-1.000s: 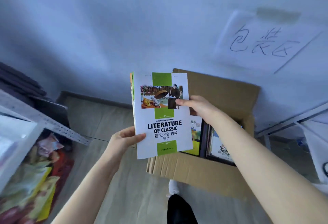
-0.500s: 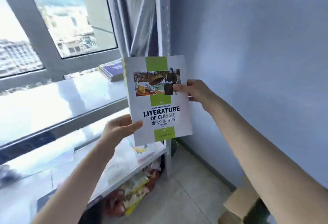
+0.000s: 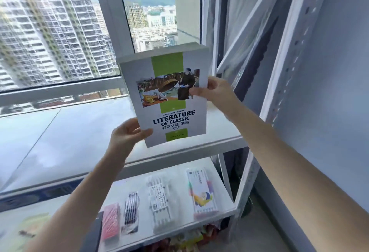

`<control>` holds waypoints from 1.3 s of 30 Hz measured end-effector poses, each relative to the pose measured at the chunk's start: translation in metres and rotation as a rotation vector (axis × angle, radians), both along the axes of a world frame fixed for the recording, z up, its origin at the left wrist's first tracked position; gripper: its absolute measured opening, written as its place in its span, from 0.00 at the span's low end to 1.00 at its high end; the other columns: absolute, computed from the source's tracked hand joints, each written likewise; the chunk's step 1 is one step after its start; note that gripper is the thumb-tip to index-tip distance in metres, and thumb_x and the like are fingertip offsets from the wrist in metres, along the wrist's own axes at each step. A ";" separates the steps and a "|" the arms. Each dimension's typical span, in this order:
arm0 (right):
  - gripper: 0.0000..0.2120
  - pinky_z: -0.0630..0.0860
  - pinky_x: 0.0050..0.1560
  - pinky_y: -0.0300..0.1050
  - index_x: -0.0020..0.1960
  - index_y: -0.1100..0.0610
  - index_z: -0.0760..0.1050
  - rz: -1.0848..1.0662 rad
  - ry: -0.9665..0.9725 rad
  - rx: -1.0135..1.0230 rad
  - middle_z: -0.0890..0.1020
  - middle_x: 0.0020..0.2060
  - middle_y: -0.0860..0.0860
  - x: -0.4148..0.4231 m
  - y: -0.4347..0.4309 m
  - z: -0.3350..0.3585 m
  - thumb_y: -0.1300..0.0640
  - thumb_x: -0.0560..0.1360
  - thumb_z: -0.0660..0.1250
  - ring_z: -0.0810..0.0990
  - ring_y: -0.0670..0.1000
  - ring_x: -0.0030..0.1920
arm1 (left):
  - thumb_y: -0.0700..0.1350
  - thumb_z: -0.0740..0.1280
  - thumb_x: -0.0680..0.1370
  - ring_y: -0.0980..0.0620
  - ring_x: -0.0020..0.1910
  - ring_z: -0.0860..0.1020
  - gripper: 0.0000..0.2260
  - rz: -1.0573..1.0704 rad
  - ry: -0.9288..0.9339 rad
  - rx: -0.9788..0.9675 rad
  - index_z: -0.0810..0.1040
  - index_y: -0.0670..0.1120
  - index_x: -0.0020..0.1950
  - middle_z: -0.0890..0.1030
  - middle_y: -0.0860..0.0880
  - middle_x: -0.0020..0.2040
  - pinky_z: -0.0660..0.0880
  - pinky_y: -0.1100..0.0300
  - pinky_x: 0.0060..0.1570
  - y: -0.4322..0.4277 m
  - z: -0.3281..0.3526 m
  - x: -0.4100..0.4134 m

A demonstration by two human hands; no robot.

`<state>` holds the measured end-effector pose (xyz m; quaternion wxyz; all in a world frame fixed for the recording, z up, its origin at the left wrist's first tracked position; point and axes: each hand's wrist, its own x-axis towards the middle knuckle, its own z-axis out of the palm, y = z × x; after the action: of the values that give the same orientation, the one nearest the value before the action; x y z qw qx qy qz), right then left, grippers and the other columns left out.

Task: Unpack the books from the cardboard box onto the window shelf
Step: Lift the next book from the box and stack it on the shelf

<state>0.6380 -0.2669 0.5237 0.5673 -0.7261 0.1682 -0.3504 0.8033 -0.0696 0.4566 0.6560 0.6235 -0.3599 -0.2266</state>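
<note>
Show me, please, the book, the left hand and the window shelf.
book [image 3: 166,102]: head view, middle of front cover.
left hand [image 3: 127,134]: head view, middle of the hand.
window shelf [image 3: 69,132]: head view, bare top surface.

Fingers of left hand [image 3: 127,134] hidden behind book [image 3: 173,100], lower-shelf packets [image 3: 159,201] blurred, their labels too smeared to read

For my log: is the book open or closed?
Closed: the book shows a flat front cover; left hand and right hand grip its edges.
</note>
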 end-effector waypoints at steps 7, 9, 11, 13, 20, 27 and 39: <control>0.10 0.78 0.49 0.36 0.52 0.58 0.80 0.056 -0.006 0.043 0.85 0.44 0.45 0.025 -0.027 -0.035 0.65 0.70 0.72 0.82 0.46 0.45 | 0.31 0.70 0.71 0.54 0.47 0.83 0.16 0.021 0.034 0.031 0.79 0.38 0.59 0.85 0.46 0.52 0.78 0.67 0.44 -0.017 -0.029 0.022; 0.11 0.78 0.51 0.38 0.52 0.55 0.80 0.079 -0.003 0.046 0.85 0.47 0.49 0.025 -0.030 -0.041 0.64 0.71 0.71 0.83 0.48 0.48 | 0.31 0.70 0.72 0.57 0.45 0.83 0.14 0.029 0.016 0.047 0.80 0.41 0.56 0.86 0.51 0.48 0.77 0.69 0.42 -0.017 -0.033 0.024; 0.12 0.78 0.54 0.40 0.55 0.57 0.79 0.117 0.025 0.030 0.85 0.50 0.51 0.022 -0.032 -0.044 0.64 0.72 0.70 0.83 0.49 0.50 | 0.32 0.70 0.72 0.62 0.42 0.83 0.11 0.023 -0.036 0.087 0.80 0.42 0.53 0.85 0.52 0.46 0.76 0.72 0.40 -0.017 -0.037 0.024; 0.11 0.78 0.54 0.39 0.56 0.56 0.80 0.145 0.064 0.009 0.85 0.52 0.50 0.017 -0.032 -0.049 0.61 0.74 0.69 0.82 0.48 0.52 | 0.34 0.70 0.72 0.65 0.40 0.82 0.10 0.019 -0.094 0.135 0.80 0.42 0.52 0.84 0.51 0.46 0.74 0.74 0.39 -0.016 -0.039 0.024; 0.05 0.80 0.42 0.36 0.48 0.54 0.82 -0.033 0.125 0.083 0.86 0.40 0.46 0.020 -0.037 -0.032 0.57 0.73 0.70 0.84 0.44 0.39 | 0.39 0.70 0.74 0.61 0.38 0.82 0.07 -0.053 0.006 0.140 0.83 0.40 0.51 0.86 0.51 0.43 0.76 0.71 0.37 -0.028 -0.021 0.022; 0.22 0.80 0.38 0.39 0.54 0.66 0.78 -0.244 0.283 0.211 0.83 0.47 0.57 0.055 -0.120 0.001 0.50 0.70 0.73 0.85 0.49 0.38 | 0.46 0.70 0.74 0.50 0.39 0.84 0.09 -0.086 0.234 0.209 0.82 0.41 0.48 0.85 0.45 0.42 0.81 0.64 0.39 -0.110 0.013 0.032; 0.21 0.79 0.31 0.38 0.50 0.62 0.77 -0.210 0.637 0.256 0.83 0.35 0.52 0.116 -0.250 -0.028 0.45 0.70 0.72 0.82 0.50 0.28 | 0.51 0.69 0.75 0.53 0.32 0.80 0.16 -0.036 0.312 0.379 0.79 0.39 0.52 0.81 0.45 0.40 0.78 0.68 0.32 -0.246 -0.002 0.075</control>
<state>0.7542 -0.5170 0.4955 0.5334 -0.7008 0.4528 -0.1388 0.8779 -0.3161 0.4548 0.5707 0.6864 -0.2162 -0.3954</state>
